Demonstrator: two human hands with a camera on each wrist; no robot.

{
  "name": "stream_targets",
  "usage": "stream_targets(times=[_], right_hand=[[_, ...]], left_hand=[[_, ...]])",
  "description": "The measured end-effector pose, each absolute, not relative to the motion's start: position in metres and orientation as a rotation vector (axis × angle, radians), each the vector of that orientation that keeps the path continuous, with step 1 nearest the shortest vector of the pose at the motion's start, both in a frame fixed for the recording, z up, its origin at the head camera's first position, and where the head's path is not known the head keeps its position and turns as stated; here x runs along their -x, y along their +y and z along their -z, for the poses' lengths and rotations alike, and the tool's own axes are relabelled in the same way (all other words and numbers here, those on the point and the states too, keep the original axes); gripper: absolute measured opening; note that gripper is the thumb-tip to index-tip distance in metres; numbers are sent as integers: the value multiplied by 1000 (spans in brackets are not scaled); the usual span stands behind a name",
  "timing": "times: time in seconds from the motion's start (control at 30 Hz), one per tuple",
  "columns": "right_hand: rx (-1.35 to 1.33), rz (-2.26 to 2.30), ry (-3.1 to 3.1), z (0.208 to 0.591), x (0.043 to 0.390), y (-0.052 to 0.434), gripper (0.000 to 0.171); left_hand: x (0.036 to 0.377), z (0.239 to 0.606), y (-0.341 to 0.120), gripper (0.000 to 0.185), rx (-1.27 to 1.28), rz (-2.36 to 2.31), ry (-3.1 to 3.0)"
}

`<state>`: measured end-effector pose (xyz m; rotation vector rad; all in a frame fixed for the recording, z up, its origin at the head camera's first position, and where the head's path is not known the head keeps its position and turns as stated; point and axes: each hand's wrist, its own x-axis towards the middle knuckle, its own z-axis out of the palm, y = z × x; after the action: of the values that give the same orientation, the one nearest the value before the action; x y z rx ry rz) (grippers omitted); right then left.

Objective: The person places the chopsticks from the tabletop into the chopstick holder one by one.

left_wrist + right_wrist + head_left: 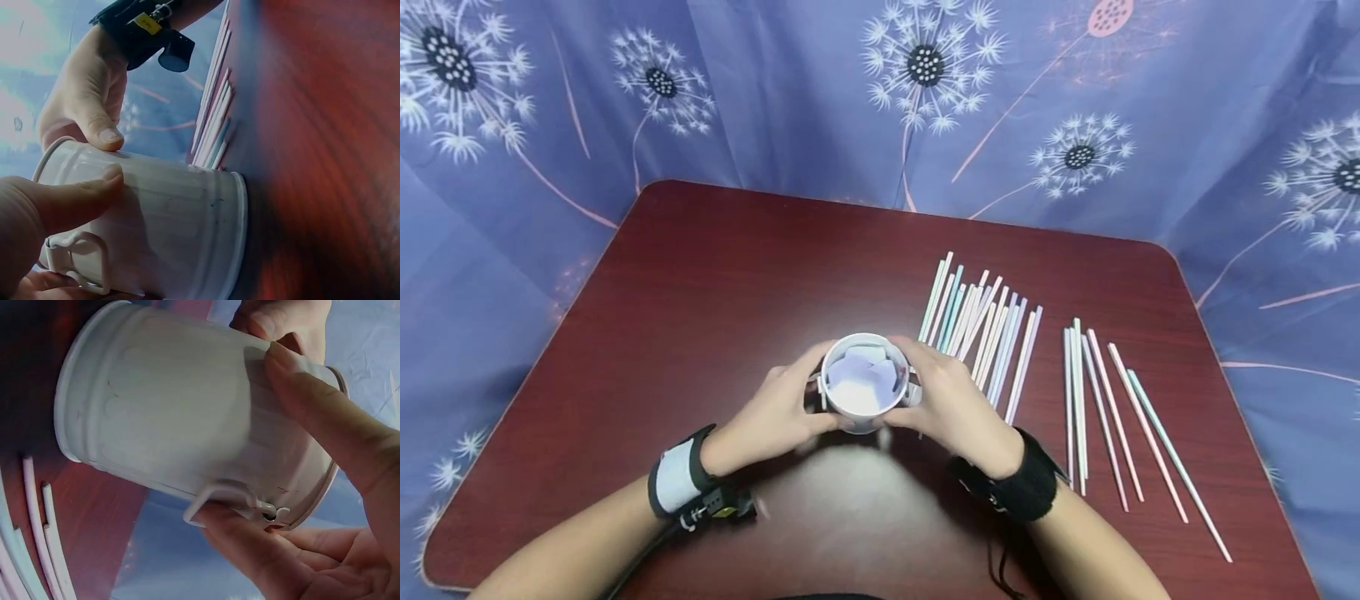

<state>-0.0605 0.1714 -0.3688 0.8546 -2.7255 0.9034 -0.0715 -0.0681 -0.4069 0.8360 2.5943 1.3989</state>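
White painted metal, by the look of it: that little bucket (863,385) sits dead centre of the head view on the dark red table (715,275), upright, with you cupping it from both sides. Going left to right: your left hand (772,415) wraps the left wall, thumb pressed flat on the ribbed side in the left wrist view, fingers curled round it. The bucket's got something pale inside, can't tell what. Your right hand (951,402) grips the right wall the same way, with fingers tucked under the small side handle (234,500) in the right wrist view.

My guess is it's light and stiff, thin tin, so it won't flex, but the glossy paint looks a bit slippery. The ribs and the rolled rim give you the best purchase; those tiny handles look fiddly.

Just right of your right hand lies a bundle of pastel straws (981,329), touching each other, and further right a looser row of straws (1120,408), well apart from the bucket.
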Motion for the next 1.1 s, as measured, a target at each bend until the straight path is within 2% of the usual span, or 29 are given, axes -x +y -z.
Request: stream_targets(times=[0.17,0.23,0.43,0.53,0.63,0.77,0.87,1.1], right_hand=[[-855,-930,-2871,352,76,197,94],[-783,-864,-2855,338,84,224,86],[-115,-484,-2821,314,94,344,42],[227,-457,-3004,325,89,399,38],[434,-493,-3234,341,81,440,45],[514,-547,-3483,353,73,472,55],[512,-601,-3561,361,71,484,56],[454,-660,-3573,371,75,492,45]], left_hand=[[77,411,-67,92,-824,-1426,2629],[77,412,-67,92,-821,-1439,2640],[74,413,-64,93,-801,-1505,2636],[71,415,-63,93,-780,-1515,2630],[66,419,-62,95,-754,-1514,2628],[60,422,-61,95,-753,-1541,2604],[58,423,-60,95,-765,-1562,2597],[62,421,-59,95,-774,-1537,2662]])
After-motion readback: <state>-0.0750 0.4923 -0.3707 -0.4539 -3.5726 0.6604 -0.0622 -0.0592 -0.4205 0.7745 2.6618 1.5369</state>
